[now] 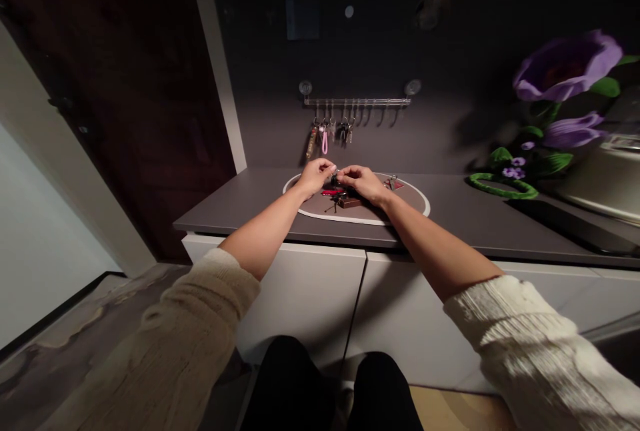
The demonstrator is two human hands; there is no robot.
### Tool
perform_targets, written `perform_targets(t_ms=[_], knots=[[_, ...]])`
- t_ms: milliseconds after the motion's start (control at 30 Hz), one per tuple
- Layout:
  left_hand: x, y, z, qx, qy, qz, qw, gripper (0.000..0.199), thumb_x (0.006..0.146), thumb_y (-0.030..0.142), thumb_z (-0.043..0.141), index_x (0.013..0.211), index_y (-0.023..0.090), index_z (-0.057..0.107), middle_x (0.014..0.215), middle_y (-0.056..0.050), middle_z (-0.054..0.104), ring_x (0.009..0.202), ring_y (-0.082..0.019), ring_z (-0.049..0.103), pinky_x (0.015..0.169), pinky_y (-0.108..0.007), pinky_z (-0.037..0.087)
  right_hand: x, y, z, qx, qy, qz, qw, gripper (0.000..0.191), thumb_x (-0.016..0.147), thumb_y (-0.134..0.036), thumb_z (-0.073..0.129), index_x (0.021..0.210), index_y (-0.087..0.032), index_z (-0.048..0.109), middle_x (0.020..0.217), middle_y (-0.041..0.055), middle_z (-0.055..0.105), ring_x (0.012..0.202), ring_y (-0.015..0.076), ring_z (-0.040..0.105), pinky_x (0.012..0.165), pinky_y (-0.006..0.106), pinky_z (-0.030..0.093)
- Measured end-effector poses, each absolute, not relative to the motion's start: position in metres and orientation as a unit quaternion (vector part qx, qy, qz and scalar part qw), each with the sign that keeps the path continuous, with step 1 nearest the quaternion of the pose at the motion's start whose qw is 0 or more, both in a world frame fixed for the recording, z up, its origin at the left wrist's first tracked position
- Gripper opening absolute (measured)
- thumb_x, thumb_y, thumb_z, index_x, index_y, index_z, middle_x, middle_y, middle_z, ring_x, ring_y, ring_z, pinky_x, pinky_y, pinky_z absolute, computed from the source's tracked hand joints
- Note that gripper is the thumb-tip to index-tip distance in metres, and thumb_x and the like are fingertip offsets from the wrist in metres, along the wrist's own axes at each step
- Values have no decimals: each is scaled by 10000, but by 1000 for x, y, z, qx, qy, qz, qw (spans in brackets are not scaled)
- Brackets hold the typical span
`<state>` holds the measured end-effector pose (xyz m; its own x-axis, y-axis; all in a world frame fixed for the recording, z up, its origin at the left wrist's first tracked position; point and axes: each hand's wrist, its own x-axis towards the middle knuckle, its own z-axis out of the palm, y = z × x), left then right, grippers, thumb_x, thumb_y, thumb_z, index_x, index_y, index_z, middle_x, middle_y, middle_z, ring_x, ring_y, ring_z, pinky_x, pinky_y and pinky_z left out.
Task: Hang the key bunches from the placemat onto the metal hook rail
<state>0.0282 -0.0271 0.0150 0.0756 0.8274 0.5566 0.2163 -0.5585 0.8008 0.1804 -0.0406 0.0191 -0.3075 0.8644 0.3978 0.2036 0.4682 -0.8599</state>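
Note:
Over the oval mat [311,205], my left hand [315,177] and my right hand [364,182] meet with fingertips pinched. Between them is a small dark bunch of keys [335,179], gripped from both sides; its details are too small to make out. Just below on the mat lie a slim red item [331,193], some dark keys [332,207] and a brown block-like piece [352,203]. To the right of my right hand, a metal key set with a red tag [395,183] rests near the mat's far edge.
A clear hook rail [357,102] is fixed to the dark wall by suction cups. Several key sets, one with a pink loop [325,142], hang from its left half. Purple flowers [565,71] and a pale rounded object [607,177] stand right on the grey counter [235,201].

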Motion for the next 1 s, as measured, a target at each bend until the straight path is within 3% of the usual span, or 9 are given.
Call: perform_targets(t_ms=[600, 833, 1000], knots=[[29, -26, 12, 666, 388, 557, 308, 197, 710, 290, 574, 800, 116, 597, 741, -17, 608, 672, -91, 508, 662, -229, 408, 183, -36, 18, -372, -691, 348, 513, 204, 637, -312, 657, 721, -129, 619, 655, 5, 600, 581, 81, 495, 625, 227, 409], [31, -24, 9, 681, 392, 550, 281, 175, 735, 264, 538, 807, 114, 595, 718, -10, 603, 646, -90, 505, 659, -232, 403, 184, -39, 21, -372, -668, 366, 530, 192, 645, -307, 647, 700, -140, 570, 597, -25, 544, 526, 59, 456, 566, 203, 391], [33, -27, 9, 716, 436, 510, 191, 137, 751, 203, 496, 760, 110, 597, 654, -8, 585, 627, -104, 507, 629, -229, 394, 184, -35, 21, -358, -624, 404, 564, 230, 619, -317, 669, 700, -145, 540, 635, -24, 537, 546, 56, 475, 561, 195, 414]])
